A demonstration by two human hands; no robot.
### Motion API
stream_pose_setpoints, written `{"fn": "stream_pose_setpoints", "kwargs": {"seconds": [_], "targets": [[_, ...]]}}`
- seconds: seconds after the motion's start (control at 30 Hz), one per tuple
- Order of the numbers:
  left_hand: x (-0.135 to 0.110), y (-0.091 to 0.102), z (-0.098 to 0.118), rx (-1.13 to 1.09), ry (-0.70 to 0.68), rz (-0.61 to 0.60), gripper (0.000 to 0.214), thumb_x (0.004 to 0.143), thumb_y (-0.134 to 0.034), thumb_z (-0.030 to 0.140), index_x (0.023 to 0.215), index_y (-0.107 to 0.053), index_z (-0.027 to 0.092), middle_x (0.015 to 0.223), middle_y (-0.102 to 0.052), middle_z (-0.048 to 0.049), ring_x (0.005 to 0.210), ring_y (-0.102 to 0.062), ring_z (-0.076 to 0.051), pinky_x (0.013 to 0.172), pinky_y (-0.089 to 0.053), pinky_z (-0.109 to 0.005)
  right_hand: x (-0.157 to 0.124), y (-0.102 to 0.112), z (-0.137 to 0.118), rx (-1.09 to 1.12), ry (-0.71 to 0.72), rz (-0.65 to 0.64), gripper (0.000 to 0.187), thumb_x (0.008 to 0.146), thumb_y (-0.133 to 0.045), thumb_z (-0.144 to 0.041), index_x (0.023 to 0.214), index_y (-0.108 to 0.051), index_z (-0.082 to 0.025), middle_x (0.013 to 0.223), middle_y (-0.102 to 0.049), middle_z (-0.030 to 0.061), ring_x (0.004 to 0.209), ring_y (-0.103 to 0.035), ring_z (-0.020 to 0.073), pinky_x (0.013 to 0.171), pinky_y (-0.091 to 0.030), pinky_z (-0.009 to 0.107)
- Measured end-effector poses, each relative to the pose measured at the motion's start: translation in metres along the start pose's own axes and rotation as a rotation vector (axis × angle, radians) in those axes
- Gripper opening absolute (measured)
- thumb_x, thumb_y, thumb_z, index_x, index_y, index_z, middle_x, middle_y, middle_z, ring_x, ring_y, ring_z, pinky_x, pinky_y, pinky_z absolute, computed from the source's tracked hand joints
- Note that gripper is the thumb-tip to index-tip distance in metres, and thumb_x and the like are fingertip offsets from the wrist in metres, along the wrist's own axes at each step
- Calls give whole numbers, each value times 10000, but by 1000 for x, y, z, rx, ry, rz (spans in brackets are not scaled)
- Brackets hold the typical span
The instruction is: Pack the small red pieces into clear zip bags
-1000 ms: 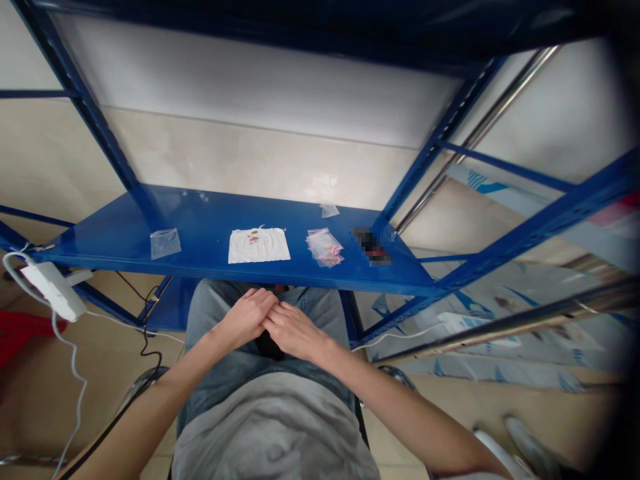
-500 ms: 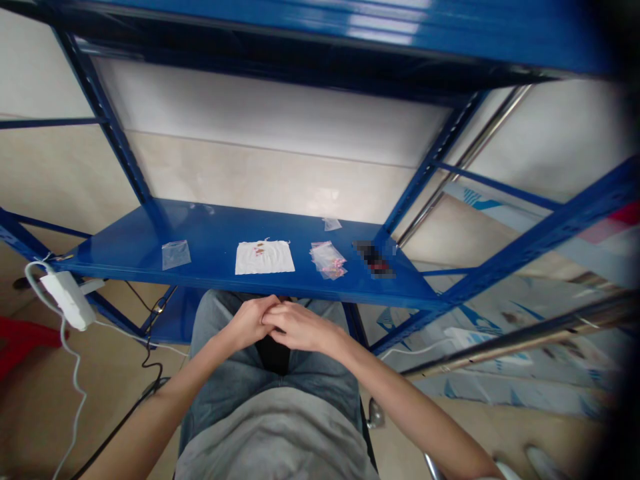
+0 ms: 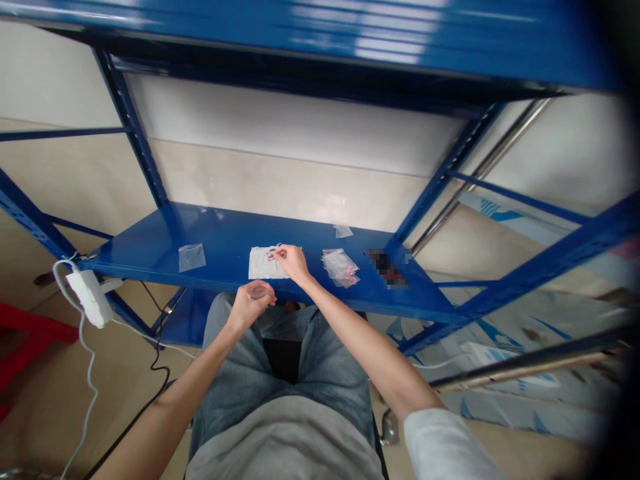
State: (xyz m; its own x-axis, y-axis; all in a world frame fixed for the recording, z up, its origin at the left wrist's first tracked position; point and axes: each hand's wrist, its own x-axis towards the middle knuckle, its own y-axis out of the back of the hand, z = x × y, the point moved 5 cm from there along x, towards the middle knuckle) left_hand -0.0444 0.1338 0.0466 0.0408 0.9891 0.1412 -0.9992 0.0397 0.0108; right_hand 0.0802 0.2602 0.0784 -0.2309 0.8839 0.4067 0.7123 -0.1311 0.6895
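Note:
My right hand [image 3: 293, 261] reaches over the blue steel shelf [image 3: 150, 250], its fingertips pinched together on a white sheet [image 3: 262, 264] marked with small red specks. Anything between those fingertips is too small to tell. My left hand [image 3: 250, 307] sits just below the shelf's front edge, curled around a small clear round cup [image 3: 259, 292]. To the right of the sheet lies a clear bag of pink pieces [image 3: 341, 268]. A flat clear bag [image 3: 192, 257] lies to the left, and a small clear scrap [image 3: 343, 231] lies further back.
A pixelated dark object [image 3: 386, 269] lies on the shelf's right part. A blue upper shelf [image 3: 320, 33] runs overhead, with blue uprights at both sides. A white power strip [image 3: 89, 298] hangs at the left edge with its cables, near a red stool [image 3: 30, 333].
My hands were clasped together over my lap and have come apart. The right hand has moved up onto the white sheet, and the left now holds the clear cup.

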Motion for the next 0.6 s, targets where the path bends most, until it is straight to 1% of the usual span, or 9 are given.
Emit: {"fn": "stream_pose_setpoints", "kwargs": {"seconds": [0.07,0.17,0.3,0.4,0.5,0.6], "targets": [[3,0,-5,-38,45,7,135,727,-662,269,768,-616,149,666,-681,-44,613,-647,-158,581,-486,-240,3,-6,7,-36,-22,27,107,840,-640,-253,785,-711,-194,810,-744,31,748,-681,164,654,-448,219],[7,-3,-13,-121,109,3,203,710,-705,315,772,-606,149,636,-675,-41,577,-635,-153,545,-477,-237,5,-11,9,-112,5,31,125,833,-659,-306,784,-710,-204,797,-738,27,739,-673,166,653,-443,224],[8,-6,-18,-178,165,-6,251,693,-738,341,772,-597,149,640,-678,-46,575,-637,-154,533,-477,-236,7,-15,9,-197,19,-10,130,824,-668,-323,778,-717,-212,815,-738,35,748,-664,168,657,-436,227],[6,-6,-17,-188,163,-11,255,689,-743,341,775,-596,151,637,-675,-43,580,-639,-156,534,-478,-235,9,-16,7,-214,32,-43,126,816,-668,-306,763,-726,-207,794,-733,44,729,-654,168,645,-426,232],[6,-4,-15,-190,150,-11,253,693,-740,345,773,-597,152,633,-672,-40,582,-635,-153,537,-477,-233,10,-13,1,-151,36,-40,122,806,-661,-269,742,-727,-188,764,-726,46,711,-644,162,662,-427,236],[6,-2,-14,-171,148,-1,251,689,-742,343,769,-599,153,628,-670,-37,574,-626,-146,544,-476,-232,10,-4,-10,50,19,-43,134,799,-662,-269,748,-721,-160,739,-721,41,687,-636,154,659,-436,232]]}}
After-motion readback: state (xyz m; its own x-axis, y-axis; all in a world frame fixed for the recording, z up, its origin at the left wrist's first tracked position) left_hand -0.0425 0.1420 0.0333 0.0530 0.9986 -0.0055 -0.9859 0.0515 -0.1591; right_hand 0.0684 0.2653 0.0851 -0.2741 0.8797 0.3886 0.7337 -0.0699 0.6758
